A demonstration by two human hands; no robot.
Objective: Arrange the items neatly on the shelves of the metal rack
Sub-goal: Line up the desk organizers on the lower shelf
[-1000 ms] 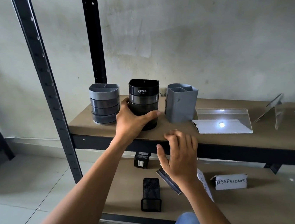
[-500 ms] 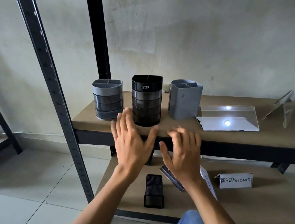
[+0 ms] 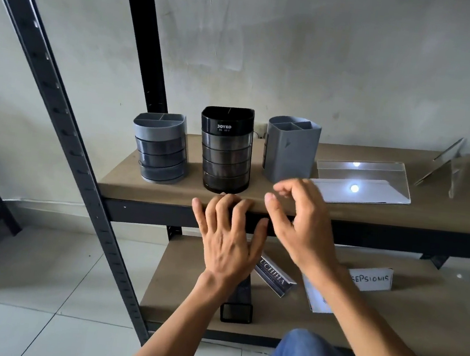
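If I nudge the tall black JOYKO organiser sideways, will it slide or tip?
The black JOYKO plastic organiser probably slides if pushed low: base as wide as top. Near the rim it may tip, being taller than wide.

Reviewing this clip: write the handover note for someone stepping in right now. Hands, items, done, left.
Left hand: open, fingers spread at the front edge of the upper shelf, holding nothing.
Right hand: loosely curled, empty.
Done: light grey organizer, black JOYKO organizer and grey pen holder upright in a row; acrylic sign holder beside them.
Left: on the lower shelf, mesh holder, UCHIHA nameplate and RESEPSIONIS sign look scattered; straighten them.
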